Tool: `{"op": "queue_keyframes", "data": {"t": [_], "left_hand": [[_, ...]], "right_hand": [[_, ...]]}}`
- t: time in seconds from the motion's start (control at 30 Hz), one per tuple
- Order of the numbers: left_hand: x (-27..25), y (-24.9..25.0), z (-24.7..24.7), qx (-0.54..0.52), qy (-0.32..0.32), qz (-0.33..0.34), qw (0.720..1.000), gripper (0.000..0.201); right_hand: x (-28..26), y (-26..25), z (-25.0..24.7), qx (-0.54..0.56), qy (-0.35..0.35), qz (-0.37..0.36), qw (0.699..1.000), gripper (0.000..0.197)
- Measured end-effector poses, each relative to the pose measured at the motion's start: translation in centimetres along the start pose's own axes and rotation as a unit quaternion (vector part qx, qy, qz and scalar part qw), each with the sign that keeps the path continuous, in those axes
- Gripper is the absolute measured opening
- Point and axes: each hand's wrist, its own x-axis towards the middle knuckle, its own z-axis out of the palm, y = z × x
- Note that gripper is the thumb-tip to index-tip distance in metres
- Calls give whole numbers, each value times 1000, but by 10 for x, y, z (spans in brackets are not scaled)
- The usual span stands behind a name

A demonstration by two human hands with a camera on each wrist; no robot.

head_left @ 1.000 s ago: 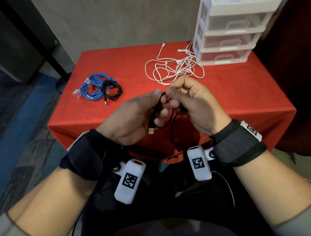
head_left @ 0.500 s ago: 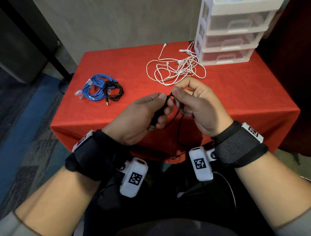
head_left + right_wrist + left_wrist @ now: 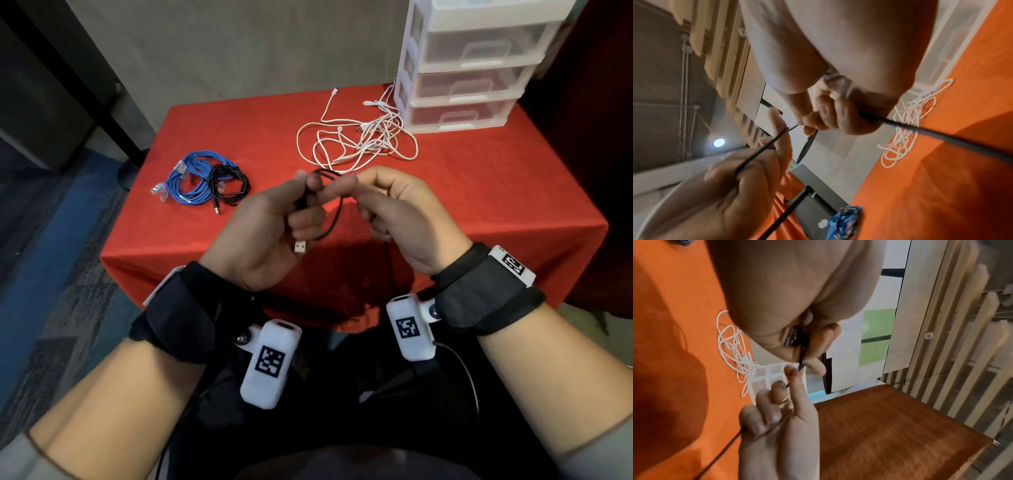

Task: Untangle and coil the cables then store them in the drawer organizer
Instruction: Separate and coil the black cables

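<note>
Black cable (image 3: 337, 205) now looped higher.

table cloth (image 3: 479, 192): red
tangled cables (image 3: 359, 140): white
coiled network cable (image 3: 191, 181): blue
held USB cable (image 3: 337, 212): black
wrist tags (image 3: 270, 361): black-and-white squares

Both wrists wear wide black fabric straps (image 3: 178, 315), each carrying a white rounded camera pod (image 3: 269, 365) with a black square-pattern marker; grey sleeve cuffs (image 3: 20, 459) cover the forearms.
</note>
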Motion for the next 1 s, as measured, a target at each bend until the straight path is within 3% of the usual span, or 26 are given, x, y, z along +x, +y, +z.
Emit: {"op": "queue_keyframes", "data": {"t": [0.17, 0.3, 0.37, 0.47, 0.53, 0.57, 0.6, 0.67, 0.73, 0.8, 0.9, 1.0], "left_hand": [[8, 12, -15, -90, 70, 132, 985, 27], [15, 2, -19, 98, 152, 184, 966, 25], [14, -6, -18, 217, 183, 180, 942, 25], [10, -14, -20, 378, 187, 187, 887, 27], [7, -17, -25, 529, 175, 189, 809, 26], [5, -19, -26, 574, 166, 170, 784, 27], [2, -20, -23, 575, 157, 137, 791, 28], [-3, -21, -14, 510, 142, 78, 845, 33], [-8, -19, -4, 426, 118, 58, 895, 37], [-12, -15, 2, 365, 84, 68, 925, 36], [-15, -11, 3, 283, 67, 68, 954, 26], [-17, -8, 3, 264, 68, 65, 960, 23]], "right_hand": [[-11, 24, 0, -206, -33, -6, 978, 19], [-28, 15, 13, -313, -158, -49, 935, 18], [-32, 4, 14, -343, -165, -86, 921, 18], [-31, -15, 9, -361, -149, -106, 915, 14], [-27, -28, 4, -330, -139, -123, 926, 12], [-24, -32, 1, -312, -128, -138, 931, 12], [-20, -35, -1, -302, -115, -151, 934, 12], [-11, -33, -4, -289, -91, -161, 939, 12], [-2, -25, -4, -273, -61, -156, 947, 11], [4, -15, -7, -233, -31, -138, 962, 13], [8, -3, -12, -208, 7, -105, 972, 15], [6, 7, -16, -224, 12, -87, 971, 15]]}}
